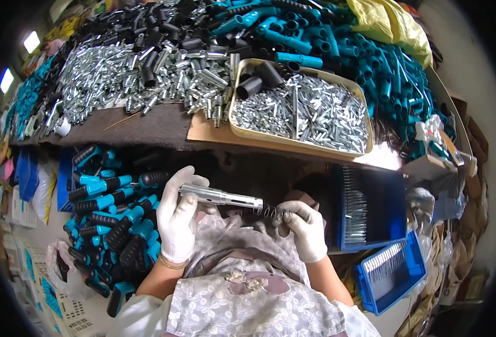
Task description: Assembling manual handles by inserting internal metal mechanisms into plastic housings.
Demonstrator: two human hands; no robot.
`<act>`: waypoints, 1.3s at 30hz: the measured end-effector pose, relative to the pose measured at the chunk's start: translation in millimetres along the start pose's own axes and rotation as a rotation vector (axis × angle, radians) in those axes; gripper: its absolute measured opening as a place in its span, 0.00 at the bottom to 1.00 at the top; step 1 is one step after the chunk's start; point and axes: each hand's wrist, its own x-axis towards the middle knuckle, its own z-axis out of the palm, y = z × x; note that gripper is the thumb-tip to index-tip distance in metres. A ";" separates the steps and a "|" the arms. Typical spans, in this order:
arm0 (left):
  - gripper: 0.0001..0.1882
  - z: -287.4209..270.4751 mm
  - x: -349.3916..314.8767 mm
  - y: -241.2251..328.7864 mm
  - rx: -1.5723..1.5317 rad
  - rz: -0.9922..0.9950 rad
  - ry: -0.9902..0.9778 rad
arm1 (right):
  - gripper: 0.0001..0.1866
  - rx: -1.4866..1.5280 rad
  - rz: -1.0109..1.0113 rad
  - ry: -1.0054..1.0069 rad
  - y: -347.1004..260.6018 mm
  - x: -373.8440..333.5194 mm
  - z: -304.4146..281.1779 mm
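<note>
A silvery metal tube (221, 196) with slots in its side lies across my left hand (178, 216), which wears a white glove. Thumb and fingers close around the tube's left part, and its slotted end points right. From that end a dark coil spring (269, 212) stretches to my right hand (305, 229), also gloved in white. The right fingertips pinch the spring's far end. Whether the spring reaches inside the tube I cannot tell. Both hands are above my apron-covered lap, in front of the bench edge.
Beyond my hands, a cream tray (240, 132) of small metal pins stands on the bench, among heaps of silver parts (96, 78) and teal tubes (301, 42). Teal-and-black handles (119, 224) are piled at left. Two blue bins (371, 244) (380, 306) with metal rods stand at right.
</note>
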 end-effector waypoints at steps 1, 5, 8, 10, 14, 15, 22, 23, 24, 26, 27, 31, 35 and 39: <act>0.32 -0.6 0.7 -1.1 -0.005 0.005 0.009 | 0.10 0.059 0.011 -0.043 -0.9 2.6 -2.8; 0.28 0.3 -8.1 -11.5 0.078 -0.012 -0.025 | 0.12 -0.066 0.073 -0.072 -3.6 5.8 7.1; 0.28 13.7 -14.3 -12.2 0.074 -0.083 0.004 | 0.18 0.126 0.118 -0.228 11.3 6.9 6.0; 0.27 2.3 -12.7 -20.8 0.156 -0.075 -0.008 | 0.23 0.349 0.184 -0.290 16.8 10.3 -1.7; 0.13 -10.3 -10.5 -29.9 0.378 -0.097 -0.075 | 0.27 0.281 0.229 -0.262 6.6 6.7 -2.4; 0.11 -10.0 -9.0 -26.9 0.459 -0.120 -0.152 | 0.27 0.287 0.225 -0.249 8.5 8.1 -5.0; 0.24 21.2 -4.6 -22.9 1.052 0.301 -0.721 | 0.18 0.021 0.316 -0.295 18.3 -4.3 -5.7; 0.23 22.1 -3.2 -24.8 1.096 0.292 -0.772 | 0.18 0.024 0.329 -0.295 22.9 -6.7 -7.6; 0.20 22.5 -1.1 -26.8 1.074 0.285 -0.818 | 0.19 0.017 0.326 -0.324 26.3 -8.6 -15.6; 0.17 13.7 -7.7 -36.8 0.978 0.283 -0.798 | 0.20 -0.274 0.120 -0.353 28.3 -5.6 -33.4; 0.16 13.8 -11.2 -38.1 0.958 0.282 -0.785 | 0.20 -0.530 -0.143 -0.342 33.9 -3.8 -48.7; 0.15 13.8 -17.2 -38.2 0.895 0.180 -0.658 | 0.09 -0.877 -0.314 0.329 -2.1 18.0 -130.2; 0.14 18.3 -18.2 -43.4 0.816 0.054 -0.611 | 0.07 -1.534 -0.126 0.516 29.2 20.3 -270.0; 0.15 18.6 -22.5 -48.3 0.832 0.126 -0.575 | 0.11 -1.890 -0.028 0.231 58.5 21.6 -292.0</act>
